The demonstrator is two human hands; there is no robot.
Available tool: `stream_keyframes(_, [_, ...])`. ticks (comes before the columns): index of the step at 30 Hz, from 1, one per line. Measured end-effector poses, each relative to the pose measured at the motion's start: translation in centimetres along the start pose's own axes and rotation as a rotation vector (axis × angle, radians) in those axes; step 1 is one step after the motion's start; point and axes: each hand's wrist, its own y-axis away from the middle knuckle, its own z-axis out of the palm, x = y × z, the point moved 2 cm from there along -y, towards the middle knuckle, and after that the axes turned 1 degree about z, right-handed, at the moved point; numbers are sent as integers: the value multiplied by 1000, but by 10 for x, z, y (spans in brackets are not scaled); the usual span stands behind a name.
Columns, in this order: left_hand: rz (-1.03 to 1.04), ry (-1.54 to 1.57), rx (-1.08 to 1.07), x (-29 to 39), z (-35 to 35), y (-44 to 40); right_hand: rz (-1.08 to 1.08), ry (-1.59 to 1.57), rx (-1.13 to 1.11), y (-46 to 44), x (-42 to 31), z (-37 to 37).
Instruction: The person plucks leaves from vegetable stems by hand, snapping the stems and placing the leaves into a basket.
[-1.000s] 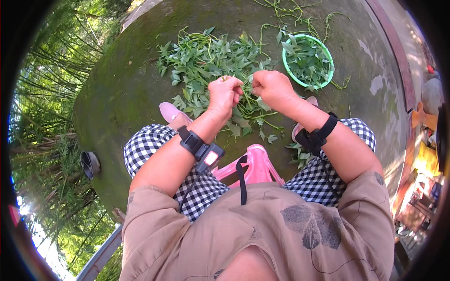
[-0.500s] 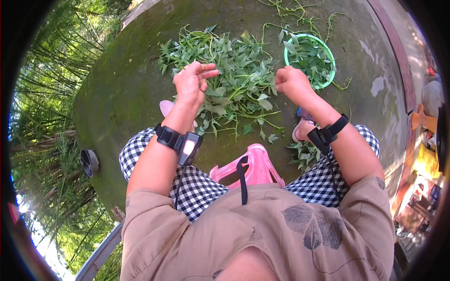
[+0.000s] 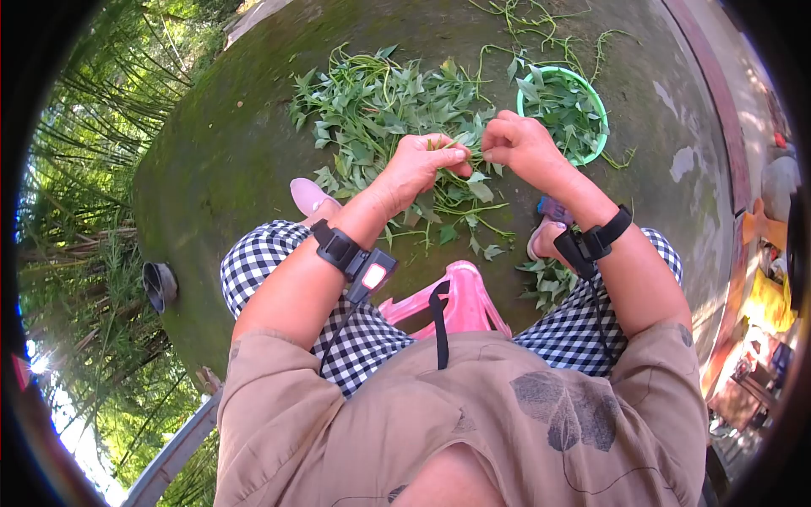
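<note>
A heap of leafy green vines point(image 3: 372, 110) lies on the ground in front of me. My left hand point(image 3: 422, 165) is over the heap's right part, its thumb and fingers closed on a leafy stem point(image 3: 466, 140). Just to its right, my right hand point(image 3: 524, 150) is closed in a pinch beside the leaf end of that stem. What lies between its fingertips is too small to make out. Behind the right hand stands a light-green-rimmed basket point(image 3: 605, 127) holding picked leaves point(image 3: 564, 106).
Thin bare stems point(image 3: 549, 34) are strewn beyond the basket. More leaves point(image 3: 549, 283) lie by my right foot. A pink plastic stool point(image 3: 465, 296) is between my knees. A dark pot point(image 3: 160, 286) lies at the left edge of the mossy concrete point(image 3: 228, 169), with bamboo beyond.
My left hand has moved right from the heap's left side and closed on a leafy stem, close to my right hand. My right hand has stayed almost in place, still pinched.
</note>
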Motion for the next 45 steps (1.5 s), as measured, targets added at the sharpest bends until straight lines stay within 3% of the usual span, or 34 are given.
stream_keyframes(11, [-56,177,-80,-5,7,-3,91,-111,-100,7,5,20])
stream_keyframes(29, [-88,161,-30,-13,10,-7,-37,-290,67,23,-6,19])
stream_keyframes(35, [-132,136,29,-19,13,-9,129,-760,110,25,6,6])
stream_keyframes(41, [-152,209,63,-33,1,-15,171,-735,384,19,39,-49])
stream_keyframes(45, [-204,414,66,-33,-8,-18,341,-591,638,19,81,-82])
